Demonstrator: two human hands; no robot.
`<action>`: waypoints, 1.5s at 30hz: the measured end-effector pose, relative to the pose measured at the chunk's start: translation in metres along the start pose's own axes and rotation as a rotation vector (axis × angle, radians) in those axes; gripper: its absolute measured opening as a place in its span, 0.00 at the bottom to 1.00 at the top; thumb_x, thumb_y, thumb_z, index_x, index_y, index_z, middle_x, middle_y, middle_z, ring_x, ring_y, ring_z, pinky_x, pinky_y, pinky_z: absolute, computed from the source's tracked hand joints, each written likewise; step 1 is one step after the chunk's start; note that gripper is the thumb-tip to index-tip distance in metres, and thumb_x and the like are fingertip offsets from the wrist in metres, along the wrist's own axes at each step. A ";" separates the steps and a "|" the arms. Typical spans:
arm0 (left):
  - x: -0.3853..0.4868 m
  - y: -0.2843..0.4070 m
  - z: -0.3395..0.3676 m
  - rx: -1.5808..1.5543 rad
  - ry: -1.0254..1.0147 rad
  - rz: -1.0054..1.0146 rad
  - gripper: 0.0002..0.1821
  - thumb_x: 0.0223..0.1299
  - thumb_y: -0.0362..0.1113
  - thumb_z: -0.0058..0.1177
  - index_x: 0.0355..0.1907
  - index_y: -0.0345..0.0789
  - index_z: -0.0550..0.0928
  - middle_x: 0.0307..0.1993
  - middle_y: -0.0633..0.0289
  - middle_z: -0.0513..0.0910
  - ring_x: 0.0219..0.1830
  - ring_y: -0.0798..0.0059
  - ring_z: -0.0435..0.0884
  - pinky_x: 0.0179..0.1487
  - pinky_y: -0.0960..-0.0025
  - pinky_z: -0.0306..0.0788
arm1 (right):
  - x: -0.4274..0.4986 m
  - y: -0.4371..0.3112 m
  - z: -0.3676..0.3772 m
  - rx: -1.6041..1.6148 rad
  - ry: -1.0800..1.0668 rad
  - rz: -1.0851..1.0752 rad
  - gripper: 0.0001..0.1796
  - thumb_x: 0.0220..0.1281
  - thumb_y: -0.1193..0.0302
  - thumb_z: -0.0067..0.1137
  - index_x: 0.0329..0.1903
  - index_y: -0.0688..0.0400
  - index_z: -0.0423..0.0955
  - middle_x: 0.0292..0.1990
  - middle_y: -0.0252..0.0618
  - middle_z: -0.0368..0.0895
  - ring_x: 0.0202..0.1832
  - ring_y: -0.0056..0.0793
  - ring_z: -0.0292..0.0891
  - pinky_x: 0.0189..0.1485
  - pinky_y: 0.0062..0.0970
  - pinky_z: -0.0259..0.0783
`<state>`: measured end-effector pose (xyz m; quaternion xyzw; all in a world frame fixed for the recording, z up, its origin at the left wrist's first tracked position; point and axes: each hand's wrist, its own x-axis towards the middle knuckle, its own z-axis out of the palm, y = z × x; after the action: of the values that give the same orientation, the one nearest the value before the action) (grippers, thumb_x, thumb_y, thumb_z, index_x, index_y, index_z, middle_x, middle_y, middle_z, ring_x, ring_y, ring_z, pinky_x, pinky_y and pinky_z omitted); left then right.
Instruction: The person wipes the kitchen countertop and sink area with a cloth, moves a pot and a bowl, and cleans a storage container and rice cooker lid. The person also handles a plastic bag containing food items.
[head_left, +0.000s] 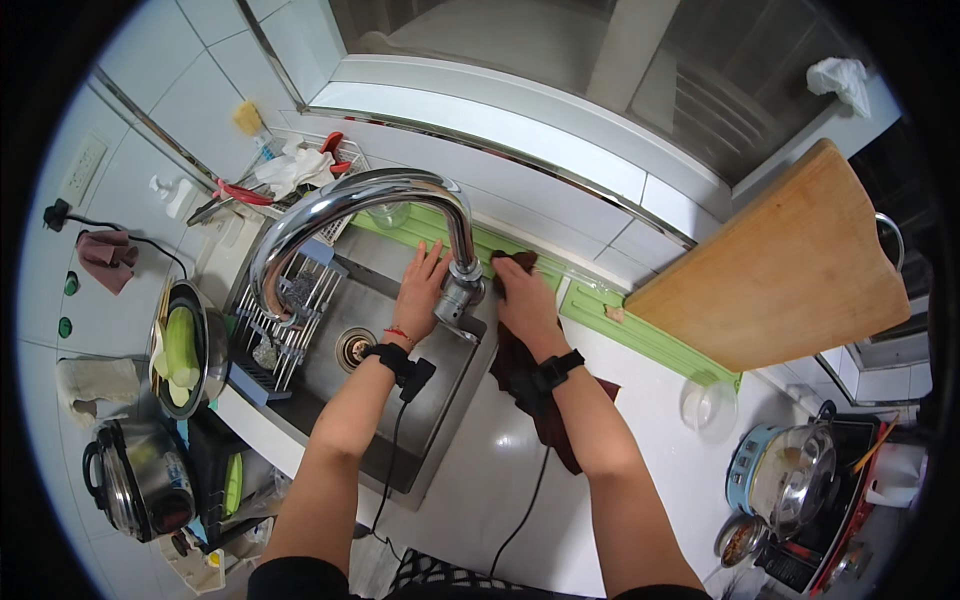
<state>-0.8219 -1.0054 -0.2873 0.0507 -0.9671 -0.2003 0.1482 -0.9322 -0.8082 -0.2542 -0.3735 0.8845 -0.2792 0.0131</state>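
My left hand (420, 294) is over the back of the stainless steel sink (412, 394), just left of the base of the chrome faucet (454, 294). Its fingers are spread, their tips near a green ledge strip (487, 241), and it holds nothing; whether it touches the sink's edge is unclear. To the right of the faucet, my right hand (526, 301) grips the upper end of a dark brown cloth (512, 366) at that strip. The cloth trails down over the white counter (480, 480), partly hidden under my right wrist and forearm.
A grey-and-blue drain rack (259, 379) spans the sink's left side. Farther left are a bowl (217, 352) with peeled gourd and an electric pressure cooker (142, 480). A wooden cutting board (780, 262), a plastic bowl (709, 409) and a glass-lidded pot (784, 476) stand right.
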 end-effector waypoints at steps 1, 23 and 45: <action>0.000 0.000 0.000 0.003 -0.005 -0.002 0.46 0.49 0.16 0.56 0.75 0.42 0.64 0.75 0.52 0.59 0.78 0.43 0.52 0.75 0.50 0.55 | -0.008 0.005 -0.006 -0.043 -0.042 0.036 0.29 0.50 0.75 0.64 0.59 0.54 0.76 0.59 0.35 0.78 0.51 0.51 0.76 0.51 0.40 0.78; 0.001 -0.014 0.004 -0.002 0.022 0.043 0.34 0.57 0.21 0.53 0.70 0.40 0.69 0.74 0.53 0.63 0.76 0.46 0.57 0.74 0.50 0.55 | -0.213 -0.059 -0.039 0.609 -0.304 -0.005 0.26 0.45 0.82 0.50 0.52 0.62 0.81 0.55 0.45 0.83 0.57 0.45 0.77 0.66 0.39 0.67; -0.041 0.200 0.017 -0.526 0.075 0.288 0.11 0.58 0.21 0.57 0.44 0.33 0.79 0.41 0.55 0.77 0.40 0.62 0.77 0.43 0.65 0.74 | -0.296 0.104 -0.102 -0.287 0.373 0.963 0.49 0.57 0.68 0.61 0.77 0.65 0.45 0.76 0.58 0.50 0.68 0.71 0.59 0.70 0.50 0.65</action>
<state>-0.7955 -0.8092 -0.2327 -0.1199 -0.8731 -0.4189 0.2187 -0.8105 -0.5028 -0.2748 0.1327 0.9724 -0.1794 -0.0686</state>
